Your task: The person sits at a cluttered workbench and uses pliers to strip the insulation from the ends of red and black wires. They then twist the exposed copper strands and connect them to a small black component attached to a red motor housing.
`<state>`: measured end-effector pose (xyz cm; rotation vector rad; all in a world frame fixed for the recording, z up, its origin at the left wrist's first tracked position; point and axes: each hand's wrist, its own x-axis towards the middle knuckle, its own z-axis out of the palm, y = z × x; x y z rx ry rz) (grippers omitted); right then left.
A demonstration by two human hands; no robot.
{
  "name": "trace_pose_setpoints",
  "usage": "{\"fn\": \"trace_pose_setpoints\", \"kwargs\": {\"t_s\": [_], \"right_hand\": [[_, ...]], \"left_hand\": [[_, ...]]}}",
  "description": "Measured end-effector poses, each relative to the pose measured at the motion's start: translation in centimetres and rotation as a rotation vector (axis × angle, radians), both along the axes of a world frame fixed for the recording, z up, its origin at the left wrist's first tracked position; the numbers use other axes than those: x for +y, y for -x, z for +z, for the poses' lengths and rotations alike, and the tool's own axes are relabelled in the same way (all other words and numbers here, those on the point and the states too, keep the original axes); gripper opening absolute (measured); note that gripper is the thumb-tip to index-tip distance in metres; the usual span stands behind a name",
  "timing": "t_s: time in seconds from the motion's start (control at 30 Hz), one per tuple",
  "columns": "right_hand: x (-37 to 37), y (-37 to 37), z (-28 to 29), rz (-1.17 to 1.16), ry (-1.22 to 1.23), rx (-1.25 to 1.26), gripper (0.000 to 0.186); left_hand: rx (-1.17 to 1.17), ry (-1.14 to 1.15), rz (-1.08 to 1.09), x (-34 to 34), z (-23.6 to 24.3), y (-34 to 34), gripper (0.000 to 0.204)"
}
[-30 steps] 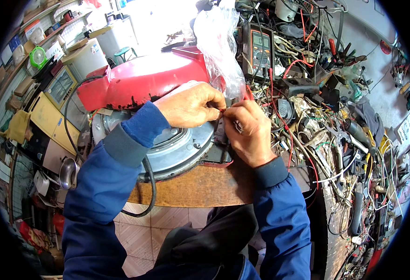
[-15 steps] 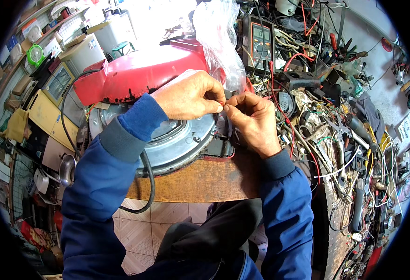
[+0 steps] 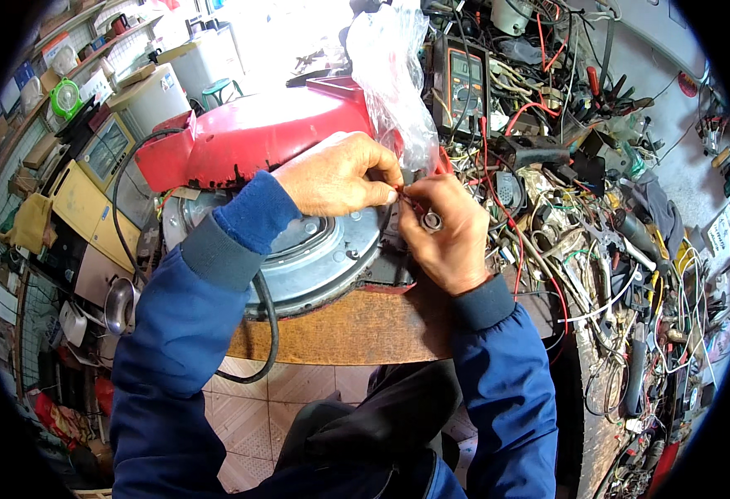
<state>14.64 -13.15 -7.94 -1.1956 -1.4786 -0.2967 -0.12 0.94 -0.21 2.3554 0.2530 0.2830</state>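
Observation:
My left hand [image 3: 340, 176] reaches over a round grey metal machine base [image 3: 319, 274], thumb and forefinger pinched on what looks like a thin red wire [image 3: 400, 190]. Close against those fingertips is my right hand [image 3: 452, 233], closed, its fingers curled. A small thing with a round metal end [image 3: 431, 221] shows inside the right hand's curl; the rest of it is hidden by the fingers. A red machine housing [image 3: 265, 141] with dark stains along its edge stands behind my left hand.
A brown wooden tabletop [image 3: 340, 328] carries the machine, and a black cable [image 3: 272, 333] loops over its front edge. Clear plastic [image 3: 394, 83] hangs behind my hands. A multimeter [image 3: 465, 79] stands at the back right, beside heaped wires and tools [image 3: 598, 241].
My right hand has turned and curled inward, and a round metal end now shows in it. My left hand keeps its pinch at nearly the same spot.

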Motion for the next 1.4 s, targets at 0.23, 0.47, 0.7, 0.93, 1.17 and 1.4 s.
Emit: {"fn": "trace_pose_setpoints", "kwargs": {"t_s": [0.23, 0.47, 0.7, 0.93, 1.17, 1.4], "right_hand": [[0.3, -2.0, -0.1, 0.311, 0.444, 0.65, 0.031], [0.7, -1.6, 0.3, 0.347, 0.483, 0.657, 0.024], [0.7, -1.8, 0.0, 0.31, 0.363, 0.542, 0.016], [0.9, -1.0, 0.1, -0.078, -0.076, -0.213, 0.016], [0.4, -0.8, 0.6, -0.272, -0.165, -0.498, 0.018], [0.0, -1.9, 0.1, 0.323, 0.484, 0.609, 0.025]], "left_hand": [[0.025, 0.061, 0.049, -0.6, 0.5, -0.1, 0.015], [0.01, 0.015, 0.037, -0.5, 0.5, 0.0, 0.017], [0.021, -0.013, 0.054, -0.5, 0.6, 0.1, 0.016], [0.011, -0.022, 0.007, -0.2, 0.6, 0.2, 0.016], [0.021, 0.085, 0.02, 0.1, 0.2, 0.0, 0.015], [0.038, 0.022, 0.056, 0.0, 0.3, 0.1, 0.015]]}}
